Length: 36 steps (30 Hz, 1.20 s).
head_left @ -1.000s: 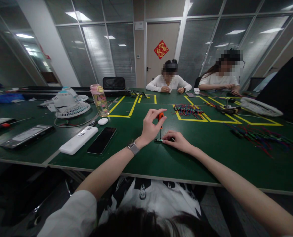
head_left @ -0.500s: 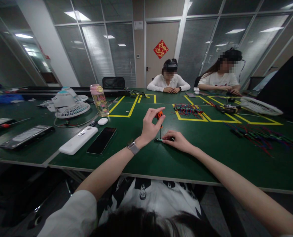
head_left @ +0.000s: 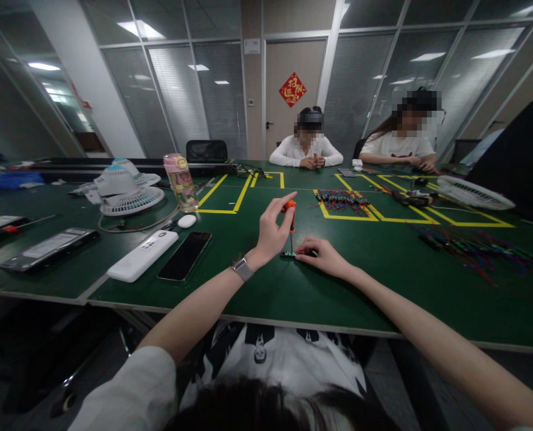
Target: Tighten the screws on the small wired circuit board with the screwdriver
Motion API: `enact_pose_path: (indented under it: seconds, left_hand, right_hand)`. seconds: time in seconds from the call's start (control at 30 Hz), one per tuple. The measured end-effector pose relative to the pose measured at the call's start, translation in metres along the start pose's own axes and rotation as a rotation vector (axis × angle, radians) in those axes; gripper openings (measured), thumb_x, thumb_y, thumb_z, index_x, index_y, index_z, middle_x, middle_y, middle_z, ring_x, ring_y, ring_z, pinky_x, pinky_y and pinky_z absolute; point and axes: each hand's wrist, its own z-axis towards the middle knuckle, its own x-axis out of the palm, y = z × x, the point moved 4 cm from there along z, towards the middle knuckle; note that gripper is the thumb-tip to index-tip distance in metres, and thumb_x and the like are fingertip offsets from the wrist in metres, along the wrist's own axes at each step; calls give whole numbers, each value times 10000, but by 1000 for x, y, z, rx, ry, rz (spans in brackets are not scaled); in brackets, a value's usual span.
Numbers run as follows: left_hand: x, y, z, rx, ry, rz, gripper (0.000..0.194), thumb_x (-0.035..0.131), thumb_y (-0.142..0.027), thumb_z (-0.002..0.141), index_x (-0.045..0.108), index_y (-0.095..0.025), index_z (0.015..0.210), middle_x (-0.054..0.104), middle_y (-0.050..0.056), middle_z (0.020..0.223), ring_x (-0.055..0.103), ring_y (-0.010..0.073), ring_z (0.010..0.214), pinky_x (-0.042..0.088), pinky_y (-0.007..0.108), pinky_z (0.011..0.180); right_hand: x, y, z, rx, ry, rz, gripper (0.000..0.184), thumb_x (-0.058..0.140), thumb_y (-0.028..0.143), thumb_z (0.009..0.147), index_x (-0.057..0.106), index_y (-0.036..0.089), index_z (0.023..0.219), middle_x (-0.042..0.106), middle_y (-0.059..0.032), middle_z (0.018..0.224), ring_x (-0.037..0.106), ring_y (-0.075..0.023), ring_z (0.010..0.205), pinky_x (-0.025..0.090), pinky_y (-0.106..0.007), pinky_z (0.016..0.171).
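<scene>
My left hand [head_left: 273,227] is closed around the orange-and-black handle of a screwdriver [head_left: 292,239]. The screwdriver stands upright, its thin shaft pointing down at a small green circuit board [head_left: 288,255] on the table. Whether the tip sits in a screw is too small to tell. My right hand [head_left: 322,256] rests on the table just right of the shaft, fingertips pinching the right end of the board. Part of the board is hidden under those fingers.
On the green table [head_left: 248,293], left of my hands, lie a phone [head_left: 185,255], a white power bank [head_left: 143,255] and a drinking bottle [head_left: 180,182]. Wired boards [head_left: 343,202] lie ahead right, more [head_left: 481,246] at far right. Two people sit opposite.
My left thumb and fingers have shifted slightly around the screwdriver handle, closing nearer together. The right hand and the board have stayed put. Across the table, one person's hands have come together.
</scene>
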Motion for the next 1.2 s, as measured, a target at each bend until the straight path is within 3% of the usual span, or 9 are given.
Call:
enact_pose_path:
  seconds: [0.13, 0.3, 0.4, 0.73, 0.93, 1.2]
  left_hand:
    - [-1, -2, 0, 17, -20, 58, 221, 541, -276, 922, 632, -207, 1111, 581, 31, 925, 549, 137, 847, 457, 265, 805]
    - [0, 0, -1, -13, 30, -4, 316, 378, -256, 986, 576, -220, 1229, 604, 63, 1080, 575, 156, 999, 454, 293, 891]
    - [1, 1, -1, -25, 39, -40, 333, 364, -232, 988, 546, -216, 1267, 624, 67, 1137, 583, 163, 1054, 445, 311, 933]
    - [-2, -2, -1, -23, -20, 64, 204, 574, -250, 902, 651, -204, 1085, 583, 36, 947, 566, 146, 891, 460, 266, 832]
    - [0, 1, -2, -53, 43, -47, 326, 365, -238, 990, 560, -206, 1249, 613, 76, 1147, 583, 163, 1061, 453, 310, 942]
    - [0, 1, -1, -47, -6, 34, 245, 532, -256, 926, 620, -200, 1148, 609, 38, 972, 570, 139, 884, 458, 263, 834]
  right_hand:
    - [1, -1, 0, -6, -7, 6, 167, 648, 301, 830, 733, 161, 860, 608, -44, 794, 581, -162, 705, 466, -293, 673]
    - [2, -2, 1, 3, -19, 22, 166, 659, 304, 822, 736, 167, 873, 615, -46, 803, 586, -164, 707, 467, -289, 663]
    - [2, -1, 1, 7, -24, 26, 149, 661, 285, 815, 732, 160, 853, 612, -45, 797, 583, -161, 694, 467, -289, 662]
    - [2, 3, 1, 24, -15, 6, 142, 651, 276, 820, 730, 160, 846, 617, -46, 803, 583, -162, 712, 469, -285, 671]
    - [3, 2, 1, 19, -15, -4, 189, 645, 343, 835, 730, 176, 856, 619, -44, 803, 589, -165, 718, 474, -289, 679]
    - [2, 1, 1, 18, -13, -11, 154, 647, 289, 830, 729, 161, 854, 615, -45, 803, 579, -161, 713, 464, -284, 669]
